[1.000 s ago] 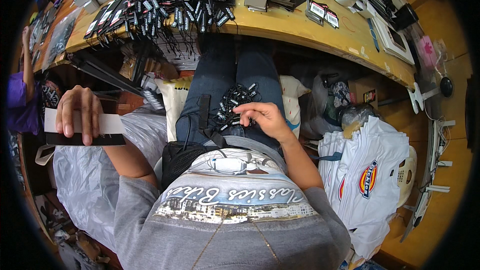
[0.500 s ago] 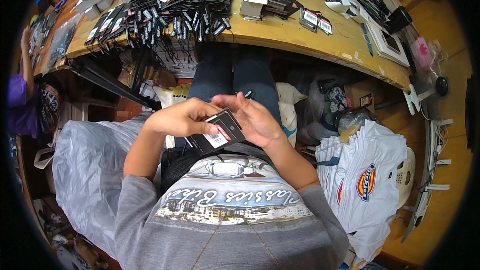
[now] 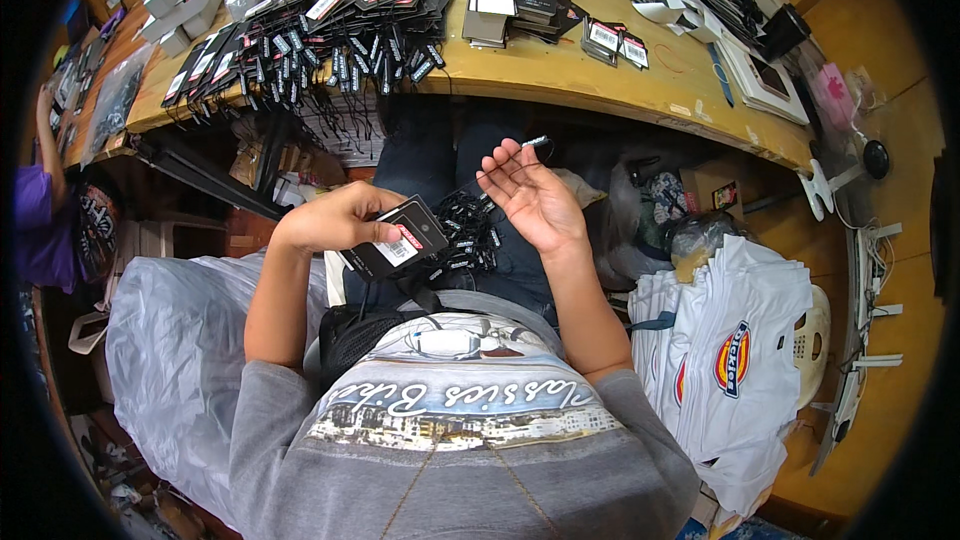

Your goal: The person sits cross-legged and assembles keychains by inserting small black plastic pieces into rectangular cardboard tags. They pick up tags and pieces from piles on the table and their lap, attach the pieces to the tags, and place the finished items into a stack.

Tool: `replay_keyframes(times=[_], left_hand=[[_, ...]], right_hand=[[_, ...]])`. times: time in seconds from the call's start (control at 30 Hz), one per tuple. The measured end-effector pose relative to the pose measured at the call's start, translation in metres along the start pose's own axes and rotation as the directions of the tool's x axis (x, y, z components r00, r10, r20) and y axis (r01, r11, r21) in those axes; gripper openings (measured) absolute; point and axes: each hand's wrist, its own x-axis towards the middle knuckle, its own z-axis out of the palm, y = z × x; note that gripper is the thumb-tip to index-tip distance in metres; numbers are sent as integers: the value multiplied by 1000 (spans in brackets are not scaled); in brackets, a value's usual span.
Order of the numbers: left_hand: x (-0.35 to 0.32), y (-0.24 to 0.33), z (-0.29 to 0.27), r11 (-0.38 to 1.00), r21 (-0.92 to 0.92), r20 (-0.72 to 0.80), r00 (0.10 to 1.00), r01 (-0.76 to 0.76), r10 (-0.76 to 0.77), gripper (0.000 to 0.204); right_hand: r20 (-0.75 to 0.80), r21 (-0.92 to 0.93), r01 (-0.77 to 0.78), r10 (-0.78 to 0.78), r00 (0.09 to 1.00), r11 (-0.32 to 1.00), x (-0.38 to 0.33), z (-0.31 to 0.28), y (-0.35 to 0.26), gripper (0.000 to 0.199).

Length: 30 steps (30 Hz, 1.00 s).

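Observation:
My left hand point(image 3: 340, 223) grips a small stack of black cardboard hang tags point(image 3: 425, 225), with a white barcode label and a red mark on the top one. My right hand point(image 3: 535, 198) is raised palm up to the right of the stack, fingers curled. A thin black tag string point(image 3: 537, 142) with a small seal is at its fingertips, its cord trailing down to the left. On my lap, between the hands, lies a tangled heap of black tag strings point(image 3: 468, 230).
Across the table point(image 3: 600, 90) lie a large spread of hang tags with strings point(image 3: 340, 30), a block of stacked tags point(image 3: 490, 0) and two labelled stacks point(image 3: 615, 43). White folded garments point(image 3: 720, 340) stand at right, a plastic bag point(image 3: 190, 360) at left. A purple-sleeved person point(image 3: 45, 200) works far left.
My right hand has moved away from the tag stack, up and to the right, drawing the string with it. The left hand has shifted slightly left with the tags, exposing the heap of strings.

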Motion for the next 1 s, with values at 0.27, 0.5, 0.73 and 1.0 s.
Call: replay_keyframes(times=[0.27, 0.5, 0.73, 1.0], left_hand=[[-7, 5, 5, 985, 142, 78, 993, -94, 84, 24], [-35, 0, -8, 992, 99, 100, 993, -78, 68, 24], [-33, 4, -13, 1000, 19, -63, 998, 0, 1, 21], [0, -11, 2, 963, -254, -394, 919, -92, -16, 34]], right_hand=[[-100, -84, 144, -152, 983, 986, 2, 1, 0, 20], [-49, -177, 412, -426, 904, 894, -2, -14, -44, 25], [225, -355, 403, -341, 913, 844, -22, 8, -59, 38], [376, -920, 296, -376, 847, -255, -53, 57, -46, 26]])
